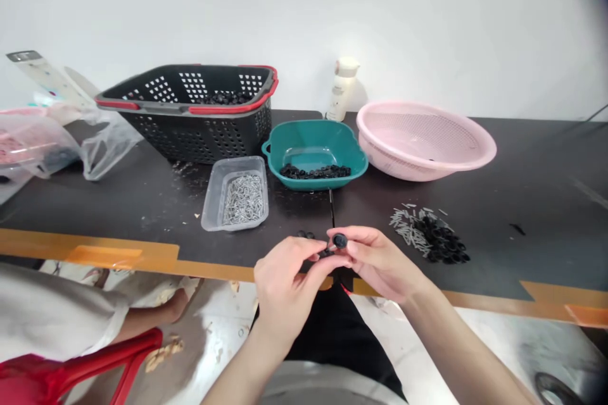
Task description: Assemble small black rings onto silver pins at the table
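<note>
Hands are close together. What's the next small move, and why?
I'd probably hold the right hand steady and bring the left hand in against the black round piece: the right grips it, and the left is just beside it. Whether the left pinches anything is too small to tell.

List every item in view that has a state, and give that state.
Left hand: fingers bent, beside the right fingertips
Right hand: pinching the black piece
Black piece: held, round end showing
Black basket: open, handles lowered, black pieces inside
Clear tray: open, partly filled with metal pins
Teal basin: open, partly filled with black pieces
Pink colander: upright, open
Bottle: standing, capped
Plastic bag: crumpled
</note>
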### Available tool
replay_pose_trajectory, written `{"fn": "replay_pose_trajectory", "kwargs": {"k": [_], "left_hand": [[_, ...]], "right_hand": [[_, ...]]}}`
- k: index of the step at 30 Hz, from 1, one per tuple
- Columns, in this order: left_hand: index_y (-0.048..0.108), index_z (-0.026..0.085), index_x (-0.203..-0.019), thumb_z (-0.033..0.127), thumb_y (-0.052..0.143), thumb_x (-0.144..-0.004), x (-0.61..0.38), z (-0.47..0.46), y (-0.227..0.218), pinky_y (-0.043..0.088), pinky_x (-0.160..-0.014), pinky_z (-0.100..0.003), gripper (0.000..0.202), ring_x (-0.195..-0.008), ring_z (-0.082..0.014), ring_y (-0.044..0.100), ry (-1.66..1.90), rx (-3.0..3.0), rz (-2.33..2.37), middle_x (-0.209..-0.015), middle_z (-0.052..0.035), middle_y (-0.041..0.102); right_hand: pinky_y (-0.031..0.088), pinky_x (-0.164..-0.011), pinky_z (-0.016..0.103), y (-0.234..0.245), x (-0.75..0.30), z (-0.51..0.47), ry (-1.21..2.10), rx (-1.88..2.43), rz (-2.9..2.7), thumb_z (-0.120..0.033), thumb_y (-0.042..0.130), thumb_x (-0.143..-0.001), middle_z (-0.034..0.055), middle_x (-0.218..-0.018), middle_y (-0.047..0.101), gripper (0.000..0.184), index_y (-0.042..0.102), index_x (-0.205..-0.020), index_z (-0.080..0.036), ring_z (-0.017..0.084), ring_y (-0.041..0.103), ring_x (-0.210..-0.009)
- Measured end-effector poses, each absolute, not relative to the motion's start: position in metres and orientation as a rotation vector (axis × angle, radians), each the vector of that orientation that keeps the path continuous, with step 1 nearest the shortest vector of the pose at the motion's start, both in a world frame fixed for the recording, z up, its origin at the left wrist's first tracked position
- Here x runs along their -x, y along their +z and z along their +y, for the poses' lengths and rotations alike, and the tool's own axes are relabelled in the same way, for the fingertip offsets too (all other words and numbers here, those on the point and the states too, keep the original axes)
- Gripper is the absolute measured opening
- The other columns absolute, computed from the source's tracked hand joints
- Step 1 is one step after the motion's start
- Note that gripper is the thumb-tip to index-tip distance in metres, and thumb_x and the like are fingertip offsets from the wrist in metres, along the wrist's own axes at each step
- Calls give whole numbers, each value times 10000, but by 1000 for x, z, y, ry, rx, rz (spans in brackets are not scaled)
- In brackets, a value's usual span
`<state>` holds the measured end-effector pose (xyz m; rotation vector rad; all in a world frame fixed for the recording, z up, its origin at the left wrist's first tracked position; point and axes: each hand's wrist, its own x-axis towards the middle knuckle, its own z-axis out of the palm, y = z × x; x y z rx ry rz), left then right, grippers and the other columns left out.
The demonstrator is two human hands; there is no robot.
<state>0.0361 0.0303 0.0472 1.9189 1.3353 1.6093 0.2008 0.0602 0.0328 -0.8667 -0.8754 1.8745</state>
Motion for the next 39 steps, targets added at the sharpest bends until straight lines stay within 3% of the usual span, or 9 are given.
{"fn": "replay_pose_trajectory", "kwargs": {"k": [7,12,20,27,35,39], "left_hand": [[663,210,-869,252,743,-811,-33,29,40,546,-676,-223,108,-661,-125,684,1581,-2189,1392,-772,11,739],[660,206,-878,275,738,-815,-28,32,39,525,-645,-225,121,-656,-139,688,1578,-2269,1380,-758,0,741],[645,183,-818,156,712,-830,-23,35,45,494,-585,-196,74,-626,-114,673,1615,-2391,1231,-738,1,738],[646,146,-829,218,768,-785,-26,35,44,509,-627,-172,148,-650,-91,674,1777,-2342,1213,-755,-3,738],[634,155,-820,271,715,-835,-24,36,41,463,-559,-206,142,-598,-102,637,1681,-2415,1310,-699,8,707],[642,156,-820,332,708,-835,-22,40,42,454,-546,-197,188,-546,-89,602,1650,-2392,1231,-651,20,680]], "right_hand": [[538,-689,266,33,-198,62,1864,918,-970,-363,884,-620,14,-780,771,279,806,-869,-267,116,640,-641],[543,-728,294,35,-202,64,1853,946,-1059,-351,878,-632,10,-791,770,219,807,-831,-294,136,662,-695],[546,-731,262,44,-210,72,1937,932,-1204,-274,858,-667,23,-930,780,176,807,-835,-262,136,684,-761],[511,-683,244,51,-206,74,1978,955,-1198,-333,854,-673,19,-714,755,266,805,-902,-207,107,627,-639],[500,-769,276,54,-205,77,1945,1019,-1274,-325,843,-685,20,-751,752,220,805,-868,-209,126,637,-712],[468,-691,261,63,-203,75,1941,1003,-1359,-333,795,-742,5,-669,690,165,795,-747,-168,113,575,-644]]}}
